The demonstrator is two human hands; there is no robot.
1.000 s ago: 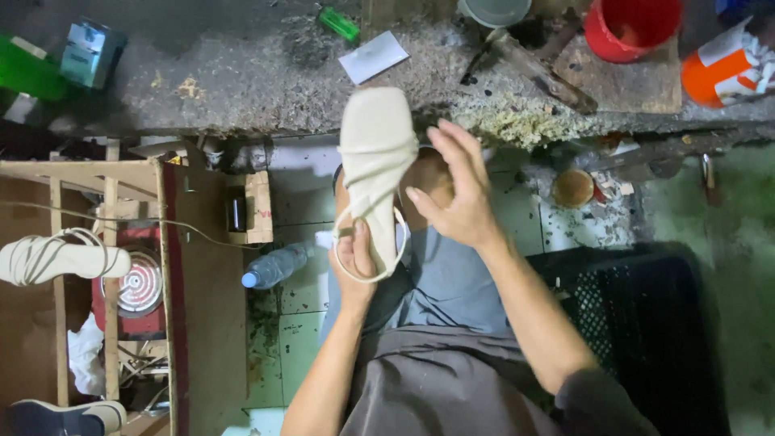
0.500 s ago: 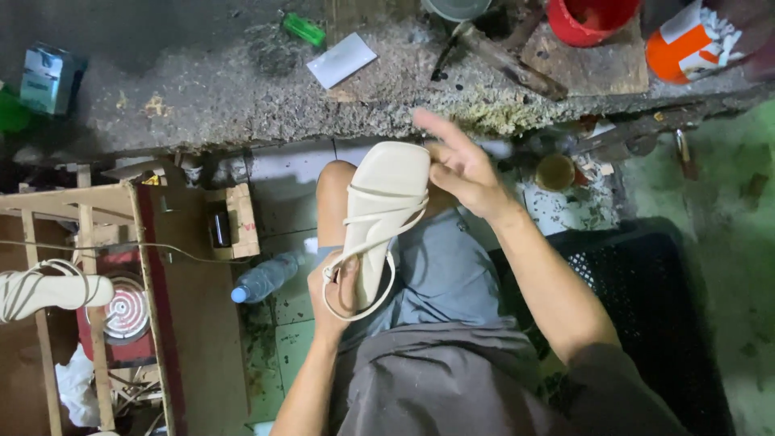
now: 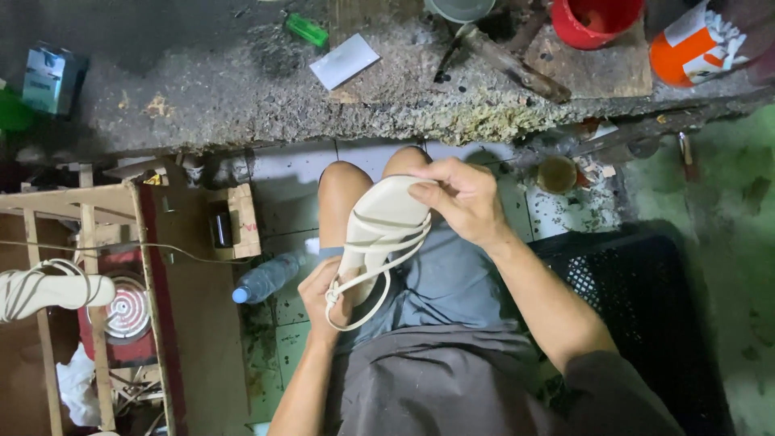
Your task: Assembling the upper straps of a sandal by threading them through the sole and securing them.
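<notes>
A cream strappy sandal lies tilted over my lap, toe toward the workbench. My left hand grips its heel end, where a thin loop strap hangs. My right hand is closed over the toe end, thumb pressed on the upper. My bare knees show just beyond the sandal, below the bench edge.
A rough, glue-crusted workbench holds a green lighter, a white card, a hammer, a red cup and an orange can. A plastic bottle lies on the tiled floor. A wooden rack with another sandal stands left; black crate right.
The sandal has come down from in front of the bench to my lap. My right hand went from open fingers beside it to gripping its toe end.
</notes>
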